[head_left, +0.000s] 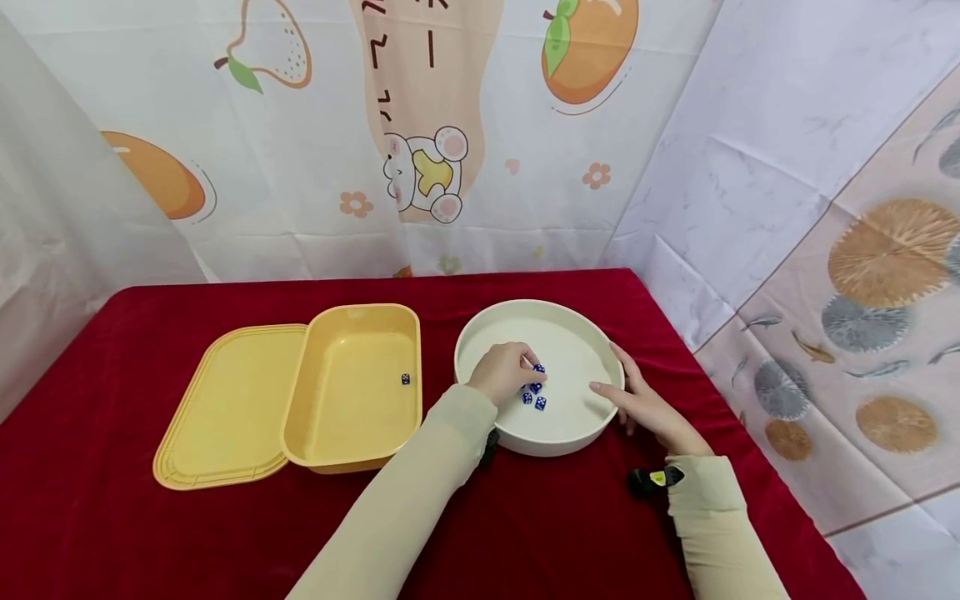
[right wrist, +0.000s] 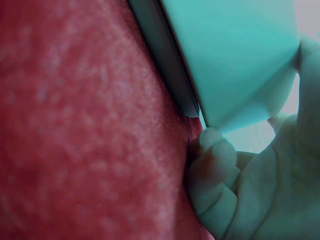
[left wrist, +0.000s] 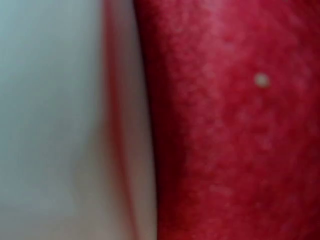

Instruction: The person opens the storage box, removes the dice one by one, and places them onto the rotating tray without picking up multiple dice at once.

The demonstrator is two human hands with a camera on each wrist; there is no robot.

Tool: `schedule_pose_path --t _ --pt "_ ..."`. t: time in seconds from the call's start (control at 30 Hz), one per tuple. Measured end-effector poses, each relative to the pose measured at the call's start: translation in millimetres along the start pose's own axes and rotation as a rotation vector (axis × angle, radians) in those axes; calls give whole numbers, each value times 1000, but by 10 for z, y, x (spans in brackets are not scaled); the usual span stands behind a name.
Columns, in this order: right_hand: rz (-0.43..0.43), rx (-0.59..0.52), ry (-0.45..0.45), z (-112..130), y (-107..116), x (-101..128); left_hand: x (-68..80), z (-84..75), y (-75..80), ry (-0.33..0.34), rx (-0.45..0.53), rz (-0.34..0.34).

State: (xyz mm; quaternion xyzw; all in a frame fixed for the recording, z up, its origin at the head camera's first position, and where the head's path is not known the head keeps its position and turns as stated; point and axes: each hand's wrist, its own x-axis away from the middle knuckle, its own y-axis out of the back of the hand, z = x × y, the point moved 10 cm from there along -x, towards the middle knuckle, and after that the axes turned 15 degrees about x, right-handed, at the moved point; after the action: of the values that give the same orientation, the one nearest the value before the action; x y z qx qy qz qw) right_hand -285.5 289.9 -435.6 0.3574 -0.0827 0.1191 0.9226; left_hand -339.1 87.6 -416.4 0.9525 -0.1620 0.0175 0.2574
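The left hand (head_left: 504, 372) reaches into the white bowl (head_left: 480, 333), fingers curled down over a cluster of blue dice (head_left: 535, 392) on the bowl's floor; it seems to pinch one die at its fingertips, though the grip itself is hidden under the knuckles. The other dice lie just beside those fingertips, close together. The right hand (head_left: 643, 402) rests on the bowl's right rim, thumb inside and fingers curled round the outer wall, holding it. In the right wrist view the fingers (right wrist: 220, 160) press against the bowl wall (right wrist: 235, 55) where it meets the red cloth (right wrist: 85, 125). The left wrist view is blurred, showing only the pale wall (left wrist: 50, 120) beside the cloth (left wrist: 235, 140).

The bowl stands on the counter (head_left: 112, 517) toward its right edge. Just left of the bowl sits a yellow box (head_left: 330, 433) holding a single die (head_left: 406, 379) near its right wall. The box's lid (head_left: 225, 408) lies flat to its left, partly under it.
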Motion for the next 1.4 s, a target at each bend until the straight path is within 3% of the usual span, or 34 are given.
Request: schedule_pose_path --t 0.7,0.87,1.03,1.23,1.4 --pt "-4 2 -3 -24 -9 -6 13 -26 -12 -20 0 5" --pt "-6 3 2 -28 -17 -6 33 -97 23 -84 23 -18" --pt "7 6 4 -20 -48 15 101 -175 72 -167 110 -49" --pt "0 7 -7 -14 -27 24 200 -286 90 -220 209 -58" --pt "3 13 -4 -11 -11 4 293 -429 118 -269 222 -62"
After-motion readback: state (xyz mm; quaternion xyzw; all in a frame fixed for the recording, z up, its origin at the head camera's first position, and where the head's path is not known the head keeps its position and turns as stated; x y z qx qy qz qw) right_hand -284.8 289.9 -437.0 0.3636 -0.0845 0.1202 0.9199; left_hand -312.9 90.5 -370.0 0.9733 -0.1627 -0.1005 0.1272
